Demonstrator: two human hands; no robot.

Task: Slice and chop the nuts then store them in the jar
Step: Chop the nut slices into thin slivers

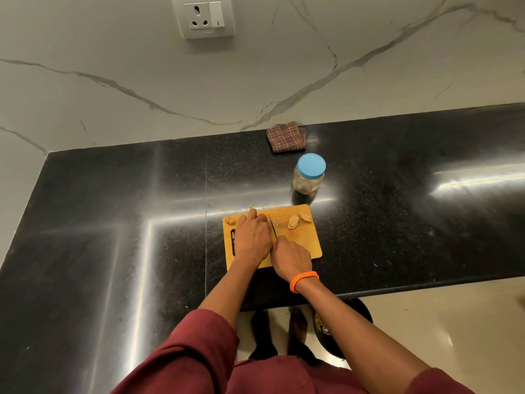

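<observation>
A wooden cutting board (311, 245) lies on the black counter. My left hand (252, 237) presses down on a nut on the board, which its fingers mostly hide. My right hand (292, 258), with an orange band at the wrist, is shut on a knife (273, 227) whose blade points away from me, right beside my left fingers. Sliced nut pieces (298, 219) lie at the board's far right. One whole nut (230, 221) rests at the far left corner. A clear jar (309, 174) with a blue lid stands closed behind the board.
A folded brown checked cloth (287, 137) lies against the marble wall behind the jar. A wall socket (205, 17) is high on the wall. The black counter (113, 223) stretches left and right. A dark round bin (341, 328) stands on the floor under the counter's edge.
</observation>
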